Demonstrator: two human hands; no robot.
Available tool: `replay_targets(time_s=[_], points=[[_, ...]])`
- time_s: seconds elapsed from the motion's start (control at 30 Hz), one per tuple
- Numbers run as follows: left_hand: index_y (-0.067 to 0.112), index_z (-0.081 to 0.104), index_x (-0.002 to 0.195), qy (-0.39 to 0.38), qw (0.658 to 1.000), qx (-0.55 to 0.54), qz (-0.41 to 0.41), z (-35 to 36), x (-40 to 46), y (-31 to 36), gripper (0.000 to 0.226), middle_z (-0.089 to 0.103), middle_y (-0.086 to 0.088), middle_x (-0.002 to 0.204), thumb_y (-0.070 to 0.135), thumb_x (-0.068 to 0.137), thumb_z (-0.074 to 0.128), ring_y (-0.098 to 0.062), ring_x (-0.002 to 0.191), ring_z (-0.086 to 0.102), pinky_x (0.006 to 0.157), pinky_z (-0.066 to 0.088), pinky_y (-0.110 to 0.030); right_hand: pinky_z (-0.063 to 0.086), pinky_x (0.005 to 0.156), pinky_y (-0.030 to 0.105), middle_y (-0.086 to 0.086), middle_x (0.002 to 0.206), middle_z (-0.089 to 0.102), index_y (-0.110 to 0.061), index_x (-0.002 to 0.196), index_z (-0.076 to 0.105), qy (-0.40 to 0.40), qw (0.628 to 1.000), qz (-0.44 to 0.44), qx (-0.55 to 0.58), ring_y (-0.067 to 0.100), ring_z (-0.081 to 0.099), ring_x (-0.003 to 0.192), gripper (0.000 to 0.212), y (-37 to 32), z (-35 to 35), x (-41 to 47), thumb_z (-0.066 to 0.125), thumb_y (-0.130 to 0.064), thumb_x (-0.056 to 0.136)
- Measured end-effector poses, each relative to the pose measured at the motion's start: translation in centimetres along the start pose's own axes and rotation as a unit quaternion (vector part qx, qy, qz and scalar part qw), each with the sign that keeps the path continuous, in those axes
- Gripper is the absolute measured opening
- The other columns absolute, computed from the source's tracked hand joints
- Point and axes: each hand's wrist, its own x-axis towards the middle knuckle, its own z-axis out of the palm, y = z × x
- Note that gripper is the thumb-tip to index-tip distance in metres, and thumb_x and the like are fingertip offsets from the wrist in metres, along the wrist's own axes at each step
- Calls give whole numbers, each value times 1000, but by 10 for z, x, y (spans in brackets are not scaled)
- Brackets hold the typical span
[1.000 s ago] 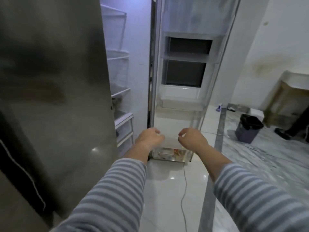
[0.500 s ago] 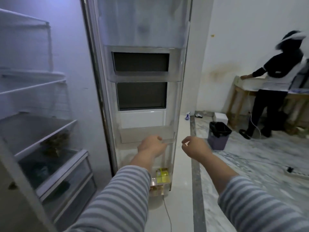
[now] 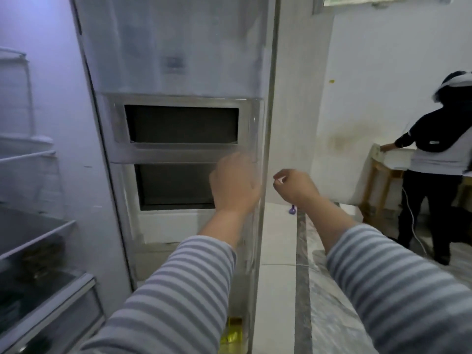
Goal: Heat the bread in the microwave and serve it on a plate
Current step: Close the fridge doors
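No bread shows among the fridge shelves (image 3: 38, 231) at left or on the open door (image 3: 178, 72), both hands, left (image 3: 233, 183) and right (image 3: 296, 186), loosely curled and holding nothing (bread is likely light, soft, crushable: cradle it from below, never pinch).

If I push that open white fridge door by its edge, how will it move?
The open white fridge door would probably swing rather than slide, being tall and rigid. Its shelves look nearly empty except for a yellow packet, so likely fairly light.
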Motion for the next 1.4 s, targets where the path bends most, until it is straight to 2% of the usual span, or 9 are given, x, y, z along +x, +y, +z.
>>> replay_targets(time_s=[0.13, 0.2, 0.3, 0.4, 0.53, 0.73, 0.9, 1.1, 1.4], points=[[21, 35, 138, 96, 994, 45, -34, 36, 26, 17, 62, 27, -1, 152, 27, 82, 60, -22, 144, 18, 115, 17, -45, 41, 96, 32, 12, 133, 57, -18, 137, 49, 11, 993, -116, 25, 29, 52, 122, 43, 0, -17, 66, 48, -32, 96], [20, 23, 144, 109, 989, 72, -63, 54, 35, 26, 75, 17, -3, 157, 31, 82, 63, -23, 147, 8, 117, 10, -49, 39, 99, 33, 13, 139, 50, -20, 144, 38, 4, 985, -168, 46, 31, 48, 127, 51, 2, -22, 96, 48, -37, 96], [21, 0, 149, 108, 983, 105, -107, 81, 47, 37, 91, 0, -5, 160, 40, 84, 61, -24, 148, -6, 118, 4, -54, 30, 113, 45, 10, 157, 23, -33, 151, 16, -21, 970, -234, 58, 32, 29, 141, 66, 7, -28, 134, 47, -48, 94], [20, -12, 149, 137, 971, 128, -146, 103, 63, 47, 103, -8, -7, 160, 50, 83, 61, -26, 147, -8, 116, 5, -57, 21, 115, 47, 4, 162, -3, -41, 150, -1, -34, 944, -322, 54, 30, 11, 147, 74, 9, -32, 163, 44, -56, 93], [15, -18, 149, 177, 953, 176, -170, 118, 73, 43, 121, -5, -6, 159, 47, 75, 73, -28, 146, -2, 114, 10, -60, 18, 119, 44, -3, 162, -5, -32, 151, -8, -29, 902, -418, 105, 19, 5, 149, 78, 8, -23, 179, 42, -53, 95], [15, -26, 146, 160, 950, 214, -165, 118, 72, 37, 120, -12, -3, 158, 51, 78, 66, -27, 146, -8, 115, 11, -59, 14, 120, 48, 3, 161, -10, -32, 151, -11, -33, 895, -423, 134, 22, -6, 148, 70, 8, -5, 178, 33, -49, 98], [18, -34, 142, 130, 952, 220, -170, 108, 64, 36, 118, -22, -1, 156, 56, 81, 60, -24, 145, -16, 116, 10, -59, 15, 119, 48, 6, 161, -10, -32, 151, -10, -32, 901, -408, 145, 26, -4, 148, 68, 5, -4, 162, 32, -46, 99], [16, -35, 141, 120, 948, 234, -179, 81, 47, 34, 121, -22, -2, 156, 60, 79, 60, -25, 145, -14, 113, 17, -62, 14, 118, 44, 4, 161, -13, -33, 150, -12, -30, 913, -383, 138, 28, -6, 148, 69, -8, -12, 126, 33, -46, 100], [18, -40, 137, 72, 944, 242, -210, 7, 2, 30, 118, -31, 0, 154, 63, 81, 55, -20, 145, -20, 115, 4, -61, 14, 119, 51, 8, 161, -12, -36, 149, -13, 20, 930, -361, 65, 37, -6, 147, 65, -43, -15, 44, 26, -51, 99]])
